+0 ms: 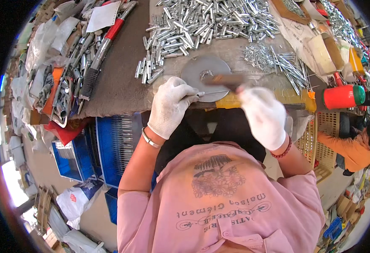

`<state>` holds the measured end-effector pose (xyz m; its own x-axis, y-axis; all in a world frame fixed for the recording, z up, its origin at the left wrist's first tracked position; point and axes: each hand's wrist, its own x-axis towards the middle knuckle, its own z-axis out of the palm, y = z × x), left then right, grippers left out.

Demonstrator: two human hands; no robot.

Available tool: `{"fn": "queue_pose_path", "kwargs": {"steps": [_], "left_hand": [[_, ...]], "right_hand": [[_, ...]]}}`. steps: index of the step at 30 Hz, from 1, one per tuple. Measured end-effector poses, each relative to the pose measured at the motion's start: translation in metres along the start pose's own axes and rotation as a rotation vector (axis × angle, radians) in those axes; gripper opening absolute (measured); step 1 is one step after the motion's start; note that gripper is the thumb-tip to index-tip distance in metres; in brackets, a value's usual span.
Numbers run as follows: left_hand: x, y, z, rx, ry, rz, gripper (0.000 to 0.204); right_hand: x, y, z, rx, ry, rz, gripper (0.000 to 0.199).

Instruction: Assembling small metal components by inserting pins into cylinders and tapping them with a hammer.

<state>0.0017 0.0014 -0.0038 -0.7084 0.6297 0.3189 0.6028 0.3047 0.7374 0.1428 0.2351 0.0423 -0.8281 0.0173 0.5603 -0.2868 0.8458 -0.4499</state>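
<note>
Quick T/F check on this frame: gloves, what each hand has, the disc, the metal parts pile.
1. Both hands wear white gloves. True: the left hand and the right hand are both gloved.
2. The right hand holds a hammer over the round metal disc. True; the hammer head is motion-blurred.
3. The left hand is empty. False: it pinches a thin metal pin lying on the disc.
4. The pile of silver tubes lies on the floor. False: it lies on the workbench, beyond the disc.
5. The disc is bright red. False: it is grey metal.
</note>
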Motion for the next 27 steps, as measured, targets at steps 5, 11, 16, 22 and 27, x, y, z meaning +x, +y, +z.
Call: {"fn": "queue_pose_path", "kwargs": {"steps": [5, 11, 16, 22, 27], "left_hand": [[-0.001, 0.001, -0.003, 0.021, -0.023, -0.010, 0.013], [0.004, 0.000, -0.004, -0.027, -0.044, -0.021, 0.014], [0.000, -0.003, -0.002, -0.054, -0.015, -0.025, 0.016], [-0.012, 0.010, 0.005, 0.023, 0.123, -0.094, 0.029], [-0.040, 0.045, 0.024, -0.254, 0.162, -0.499, 0.044]], "right_hand": [[-0.005, -0.001, 0.003, 0.028, -0.356, 0.172, 0.052], [0.022, 0.024, 0.015, -0.036, -0.288, 0.152, 0.040], [0.013, 0.006, 0.026, -0.204, -0.295, 0.054, 0.020], [-0.008, -0.003, 0.032, 0.207, -0.513, 0.421, 0.016], [-0.014, -0.014, 0.033, 0.637, -0.625, 0.703, 0.021]]}}
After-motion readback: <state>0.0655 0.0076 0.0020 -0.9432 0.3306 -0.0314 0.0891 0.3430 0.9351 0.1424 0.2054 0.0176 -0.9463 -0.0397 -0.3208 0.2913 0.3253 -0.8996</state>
